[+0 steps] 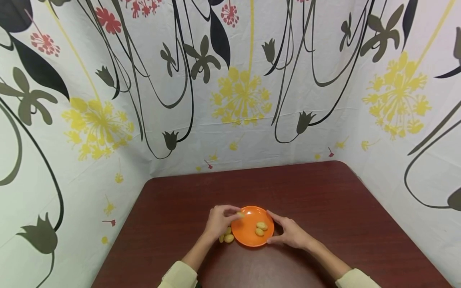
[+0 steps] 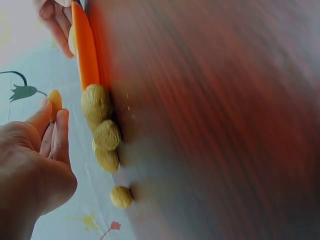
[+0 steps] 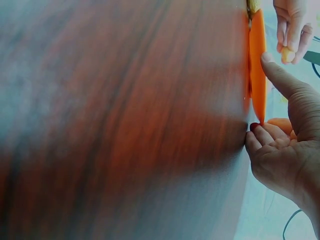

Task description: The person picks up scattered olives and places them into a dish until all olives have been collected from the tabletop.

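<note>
My left hand [image 1: 217, 222] pinches a small yellow, oval, potato-like piece [image 2: 55, 101] between thumb and fingertips, over the left side of a round orange plate [image 1: 247, 231]. On the plate's right half lie two similar yellow pieces [image 1: 260, 232]. At the right rim, my right hand [image 1: 293, 233] holds the plate, thumb and fingers spread along its edge. In the right wrist view, some of its fingertips [image 3: 256, 127] are at the plate's edge, low by the tabletop. Several more wrinkled pieces [image 2: 107, 135] lie on the table just left of the plate, partly behind my left hand in the head view.
The dark red-brown wooden table [image 1: 288, 188] spreads around the plate. A white cloth [image 1: 201, 132] with printed flowers hangs behind the table and along both sides. In the left wrist view, one yellow piece [image 2: 121, 197] lies apart from the others.
</note>
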The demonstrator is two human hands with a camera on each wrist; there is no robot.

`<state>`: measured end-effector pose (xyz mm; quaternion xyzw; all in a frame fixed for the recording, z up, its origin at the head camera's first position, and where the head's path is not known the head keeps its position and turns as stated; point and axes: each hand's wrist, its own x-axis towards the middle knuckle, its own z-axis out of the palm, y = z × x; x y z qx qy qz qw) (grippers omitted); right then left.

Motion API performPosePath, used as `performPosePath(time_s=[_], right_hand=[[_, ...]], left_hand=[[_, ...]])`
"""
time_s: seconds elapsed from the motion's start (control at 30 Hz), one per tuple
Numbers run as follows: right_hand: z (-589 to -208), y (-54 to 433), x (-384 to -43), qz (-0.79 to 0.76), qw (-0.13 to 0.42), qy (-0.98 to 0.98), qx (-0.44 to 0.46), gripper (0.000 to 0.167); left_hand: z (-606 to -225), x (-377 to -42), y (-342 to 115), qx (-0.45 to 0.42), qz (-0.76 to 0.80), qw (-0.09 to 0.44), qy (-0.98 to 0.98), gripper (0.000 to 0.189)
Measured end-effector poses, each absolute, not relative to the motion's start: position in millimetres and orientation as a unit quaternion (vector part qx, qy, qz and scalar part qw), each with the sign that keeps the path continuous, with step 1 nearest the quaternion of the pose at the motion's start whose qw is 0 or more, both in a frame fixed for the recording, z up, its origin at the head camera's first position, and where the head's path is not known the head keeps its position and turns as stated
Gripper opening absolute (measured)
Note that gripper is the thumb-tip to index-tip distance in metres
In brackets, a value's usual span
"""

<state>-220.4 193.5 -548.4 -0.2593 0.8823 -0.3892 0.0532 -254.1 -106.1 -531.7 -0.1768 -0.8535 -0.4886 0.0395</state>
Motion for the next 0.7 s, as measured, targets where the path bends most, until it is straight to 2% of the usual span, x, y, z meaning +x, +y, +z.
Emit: performPosePath(time_s=[0.37,0.7], right_hand=[[-549.5,193.5,-221.4,-0.392,0.057,0.881,-0.258,0.101],[-549.9,194.2,-221.7,-0.394,0.059,0.880,-0.260,0.100]], left_hand=[[-539.4,-256.1,-85.8,-0.162,-0.482,0.029,-0.861,0.021],[-544.5,-256.7,-70.1,-0.158,-0.467,0.038,-0.869,0.013]])
